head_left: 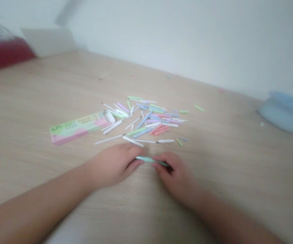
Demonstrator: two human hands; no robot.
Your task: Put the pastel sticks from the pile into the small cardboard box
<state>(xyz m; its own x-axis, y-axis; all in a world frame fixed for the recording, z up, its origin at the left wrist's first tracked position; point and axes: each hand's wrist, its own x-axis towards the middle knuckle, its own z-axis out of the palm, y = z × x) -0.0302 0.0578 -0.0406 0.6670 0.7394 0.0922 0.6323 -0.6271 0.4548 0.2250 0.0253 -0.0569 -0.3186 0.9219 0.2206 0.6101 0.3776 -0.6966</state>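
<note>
pen-like green stick (151, 160) is pinched at its two ends, between the fingertips of the left hand (113, 165) and the right hand (173, 173), above the near side of a pale wood table (34, 101). just ahead of the hands, a loose heap of pastel and white slim pieces (148, 118) is scattered mid-table, with a printed pink-and-green box (77, 128) laid beside it on the left. a pale blue container (285, 113) is placed near the far right edge, by the wall (187, 40).
</note>
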